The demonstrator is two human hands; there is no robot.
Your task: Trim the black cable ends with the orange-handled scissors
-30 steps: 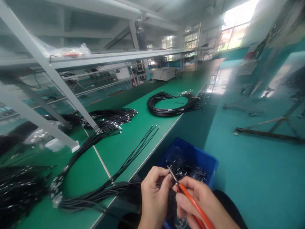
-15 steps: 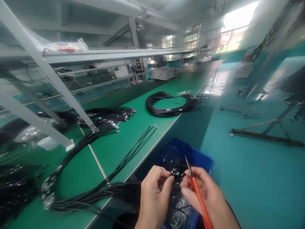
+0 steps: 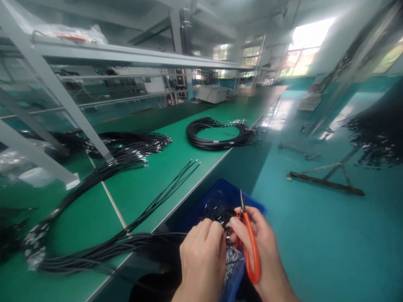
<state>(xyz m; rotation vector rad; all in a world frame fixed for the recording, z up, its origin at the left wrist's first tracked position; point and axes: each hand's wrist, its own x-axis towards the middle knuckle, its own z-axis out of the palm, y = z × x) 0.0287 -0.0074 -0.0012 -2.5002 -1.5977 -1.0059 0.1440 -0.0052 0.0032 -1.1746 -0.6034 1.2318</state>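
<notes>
My right hand (image 3: 260, 239) is wrapped round orange-handled scissors (image 3: 252, 251), whose narrow metal blades point up and stand slightly apart. Beside it, my left hand (image 3: 204, 251) is closed with its back toward the camera; what its fingers hold is hidden. The fingertips of both hands are close together over a blue bin (image 3: 258, 204) holding small dark and silvery pieces. Left of my left hand, a bundle of black cables (image 3: 151, 241) runs across the green table's edge, and several thin cable ends (image 3: 179, 180) fan out on the tabletop.
A coil of black cables (image 3: 209, 144) lies farther along the green table (image 3: 132, 201). More cable bundles (image 3: 138, 144) lie beneath the white shelf frame (image 3: 75, 105) at left. A wheeled stand (image 3: 327, 182) and hanging dark cables (image 3: 380, 130) are at right.
My left hand has turned and closed more, its back now showing. The scissors have rotated more upright and their blades have parted. The view has shifted, moving the table and bin leftward.
</notes>
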